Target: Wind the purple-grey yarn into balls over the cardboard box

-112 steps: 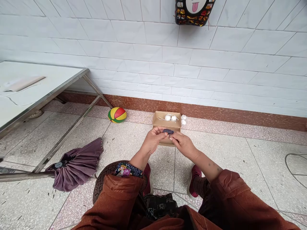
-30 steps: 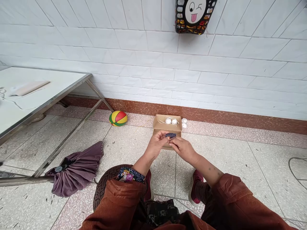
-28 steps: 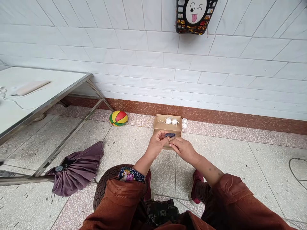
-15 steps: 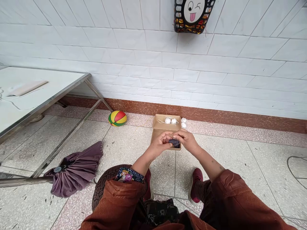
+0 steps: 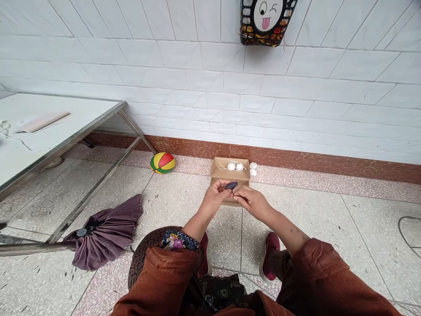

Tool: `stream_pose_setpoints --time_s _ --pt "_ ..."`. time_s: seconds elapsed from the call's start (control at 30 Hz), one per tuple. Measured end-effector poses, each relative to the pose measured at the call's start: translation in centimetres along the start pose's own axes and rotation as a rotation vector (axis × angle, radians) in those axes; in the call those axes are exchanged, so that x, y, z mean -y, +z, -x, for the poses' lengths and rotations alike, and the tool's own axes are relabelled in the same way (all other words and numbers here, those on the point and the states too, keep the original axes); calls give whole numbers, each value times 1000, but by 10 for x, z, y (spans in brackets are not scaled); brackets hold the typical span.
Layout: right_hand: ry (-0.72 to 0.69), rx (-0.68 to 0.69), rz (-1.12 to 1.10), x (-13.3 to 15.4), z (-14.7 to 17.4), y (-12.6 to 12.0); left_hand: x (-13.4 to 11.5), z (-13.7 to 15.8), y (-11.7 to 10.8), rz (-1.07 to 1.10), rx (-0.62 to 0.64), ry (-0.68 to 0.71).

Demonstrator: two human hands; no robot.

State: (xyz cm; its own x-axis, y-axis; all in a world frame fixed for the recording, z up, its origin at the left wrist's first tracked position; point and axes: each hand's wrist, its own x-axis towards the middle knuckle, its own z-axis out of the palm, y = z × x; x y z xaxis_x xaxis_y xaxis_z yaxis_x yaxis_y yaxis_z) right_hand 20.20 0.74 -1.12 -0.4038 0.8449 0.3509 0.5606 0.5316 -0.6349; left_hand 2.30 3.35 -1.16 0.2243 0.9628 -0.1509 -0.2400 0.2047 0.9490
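Observation:
A small dark bundle of wound yarn (image 5: 231,185) is held up over the cardboard box by my left hand (image 5: 214,198), its thumb and fingers closed on the bundle. My right hand (image 5: 252,201) is beside it, thumb and fingertips pinched together on a dark strand that comes off the bundle's lower end. Below both hands, the open cardboard box (image 5: 215,174) rests on the floor, partly covered by them. Two white yarn balls (image 5: 235,166) with loose ends lie at its far side. More white balls (image 5: 253,168) sit just outside its right edge.
A yellow, red and green ball (image 5: 162,163) lies near the wall. At left are a metal-framed table (image 5: 98,115) and a folded purple umbrella (image 5: 105,232). A black basket (image 5: 266,37) hangs on the tiled wall. A dark cable (image 5: 403,232) lies at right.
The dark yarn bundle has been turned and raised slightly toward the left. My right hand has moved a little down, off the bundle's upper side to the strand at its lower end.

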Motion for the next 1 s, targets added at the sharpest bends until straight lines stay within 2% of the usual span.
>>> stream_pose_setpoints --time_s 0.13,0.23,0.4,0.47,0.6,0.73,0.83,0.93,1.0 --pt "-54 -93 54 3 -2 -4 -1 1 2 -107 44 10" --pt "-38 -147 71 1 -3 -5 -5 5 3 1 108 -65" --pt "-46 -150 77 0 -3 -6 -6 8 3 190 146 -166" --pt "-64 -142 81 0 -3 -7 -5 7 3 173 133 -168" --pt "-78 -136 100 -3 -6 -11 -4 6 3 6 124 -106" --pt "14 -140 13 -15 -11 -12 -7 10 2 -81 221 -121" --pt "141 -120 -181 -24 -14 -10 -11 13 2 14 304 -174" --pt "254 -141 -287 -28 -14 -3 -14 14 3 144 291 -191" --pt "260 -174 -256 -27 -12 3 -14 14 3 212 253 -192"
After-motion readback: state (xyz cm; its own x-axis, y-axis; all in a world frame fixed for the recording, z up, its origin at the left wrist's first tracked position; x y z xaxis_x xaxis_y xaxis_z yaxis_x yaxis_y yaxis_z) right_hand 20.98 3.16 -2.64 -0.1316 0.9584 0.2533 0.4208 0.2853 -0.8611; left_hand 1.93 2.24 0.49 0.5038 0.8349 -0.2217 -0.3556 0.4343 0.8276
